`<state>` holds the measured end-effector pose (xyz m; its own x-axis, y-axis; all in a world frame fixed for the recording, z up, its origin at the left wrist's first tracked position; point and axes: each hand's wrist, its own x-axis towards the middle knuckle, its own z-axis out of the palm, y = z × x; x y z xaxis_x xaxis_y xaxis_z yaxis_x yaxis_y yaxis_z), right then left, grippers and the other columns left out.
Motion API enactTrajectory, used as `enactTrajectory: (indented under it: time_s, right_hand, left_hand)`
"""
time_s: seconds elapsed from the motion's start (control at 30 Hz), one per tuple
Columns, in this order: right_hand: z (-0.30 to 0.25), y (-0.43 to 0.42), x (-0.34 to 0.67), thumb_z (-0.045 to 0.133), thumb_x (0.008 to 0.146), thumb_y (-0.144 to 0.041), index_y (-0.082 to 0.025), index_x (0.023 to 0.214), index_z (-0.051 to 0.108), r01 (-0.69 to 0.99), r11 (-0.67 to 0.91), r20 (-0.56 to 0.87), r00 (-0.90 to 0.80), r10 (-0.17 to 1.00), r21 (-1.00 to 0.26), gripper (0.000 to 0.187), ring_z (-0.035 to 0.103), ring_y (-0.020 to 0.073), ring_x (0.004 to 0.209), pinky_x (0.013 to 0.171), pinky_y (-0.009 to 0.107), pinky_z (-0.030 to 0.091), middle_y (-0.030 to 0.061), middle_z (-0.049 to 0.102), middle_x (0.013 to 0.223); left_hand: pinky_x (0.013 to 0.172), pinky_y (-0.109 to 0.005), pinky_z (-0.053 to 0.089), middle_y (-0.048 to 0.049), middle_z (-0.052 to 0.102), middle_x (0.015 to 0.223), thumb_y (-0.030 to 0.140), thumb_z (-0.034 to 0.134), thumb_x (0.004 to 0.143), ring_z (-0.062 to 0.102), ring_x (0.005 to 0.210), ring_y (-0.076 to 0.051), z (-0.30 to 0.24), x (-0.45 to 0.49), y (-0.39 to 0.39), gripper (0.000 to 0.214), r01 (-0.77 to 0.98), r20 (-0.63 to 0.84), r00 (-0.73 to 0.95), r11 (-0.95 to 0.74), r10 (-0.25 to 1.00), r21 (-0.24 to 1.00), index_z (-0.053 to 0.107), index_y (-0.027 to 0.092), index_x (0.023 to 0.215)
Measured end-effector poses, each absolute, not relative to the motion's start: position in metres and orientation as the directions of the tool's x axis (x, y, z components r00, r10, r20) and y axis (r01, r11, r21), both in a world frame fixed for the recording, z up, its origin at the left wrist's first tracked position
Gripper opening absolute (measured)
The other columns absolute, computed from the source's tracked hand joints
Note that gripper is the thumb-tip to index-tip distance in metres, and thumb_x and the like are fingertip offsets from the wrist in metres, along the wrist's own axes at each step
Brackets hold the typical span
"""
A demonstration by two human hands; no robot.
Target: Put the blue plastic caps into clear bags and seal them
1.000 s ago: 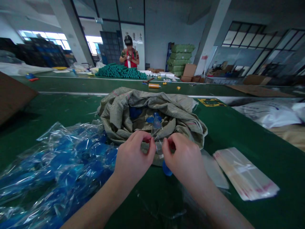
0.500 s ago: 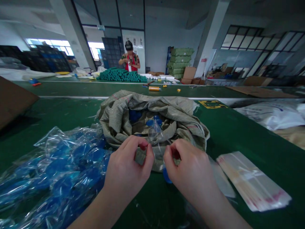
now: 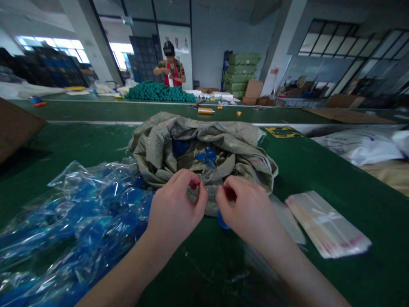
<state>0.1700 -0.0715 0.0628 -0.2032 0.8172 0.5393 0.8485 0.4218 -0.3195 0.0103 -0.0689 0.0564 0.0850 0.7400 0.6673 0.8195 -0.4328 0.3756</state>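
Note:
My left hand (image 3: 179, 204) is closed in a pinch, thumb against fingertips, at the near edge of an open woven sack (image 3: 153, 157). Facing it, my right hand (image 3: 244, 204) pinches in the same way, a small gap away. Between the fingertips stretches a clear plastic bag (image 3: 209, 172), thin and hard to trace against the sack. Blue pieces (image 3: 206, 154) lie within the sack's mouth; whether some sit inside the clear bag I cannot tell. Just under my right hand a round blue piece (image 3: 223, 221) shows, partly hidden by the fingers.
On the left is a heap of blue pieces in clear bags (image 3: 105, 209). A stack of flat clear bags (image 3: 329, 224) lies at right on the green table (image 3: 306, 170). Behind, a person (image 3: 171, 70) stands at a pile of green rolls (image 3: 159, 91). A cardboard piece (image 3: 19, 128) juts in at left.
The view has tilted slightly down, so everything sits higher. My fingertips have drawn a little closer together, both hands still pinching the clear bag.

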Motion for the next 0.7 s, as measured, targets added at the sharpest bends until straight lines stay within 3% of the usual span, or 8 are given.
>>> enactTrajectory:
  time_s: [0.2,0.37,0.57,0.7]
  right_hand:
    - [0.03,-0.039,0.174,0.056,0.083,-0.025,-0.019,0.06,0.056,0.808,0.344,0.205,-0.279,0.938,-0.478,0.024,0.052,0.0143,0.057,0.055,0.028,0.031,0.0028,0.062,0.061]
    - [0.008,-0.03,0.197,0.064,0.081,-0.039,-0.018,0.073,0.065,0.783,0.332,-0.096,-0.443,0.891,-0.527,0.022,0.058,0.0154,0.062,0.056,0.026,0.035,0.0025,0.067,0.069]
    - [-0.017,-0.036,0.221,0.085,0.058,-0.041,-0.018,0.112,0.065,0.772,0.403,-0.106,-0.512,0.852,-0.492,0.062,0.064,0.0216,0.084,0.069,0.029,0.045,0.0098,0.069,0.105]
    - [-0.029,-0.044,0.223,0.082,0.059,-0.023,-0.018,0.11,0.066,0.785,0.432,-0.056,-0.506,0.861,-0.445,0.054,0.065,0.0251,0.09,0.077,0.032,0.047,0.0106,0.071,0.1]
  left_hand:
    - [0.063,-0.029,0.046,-0.005,0.066,0.077,0.026,0.055,0.081,0.062,0.071,-0.019,0.029,0.015,-0.05,0.009,0.89,0.496,0.104,-0.303,0.862,0.342,0.058,0.018,0.079]
    - [0.066,-0.031,0.048,-0.0083,0.069,0.083,0.028,0.056,0.082,0.065,0.075,-0.022,0.013,0.023,-0.047,0.011,0.904,0.381,0.159,-0.29,0.911,0.316,0.062,0.018,0.083]
    - [0.071,-0.034,0.05,-0.0094,0.07,0.085,0.028,0.057,0.082,0.066,0.078,-0.024,0.01,0.022,-0.044,0.012,0.892,0.354,0.167,-0.294,0.92,0.343,0.065,0.019,0.085]
    - [0.073,-0.035,0.051,-0.0092,0.069,0.083,0.028,0.057,0.082,0.065,0.077,-0.023,0.01,0.02,-0.041,0.012,0.882,0.365,0.174,-0.309,0.915,0.354,0.065,0.019,0.083]
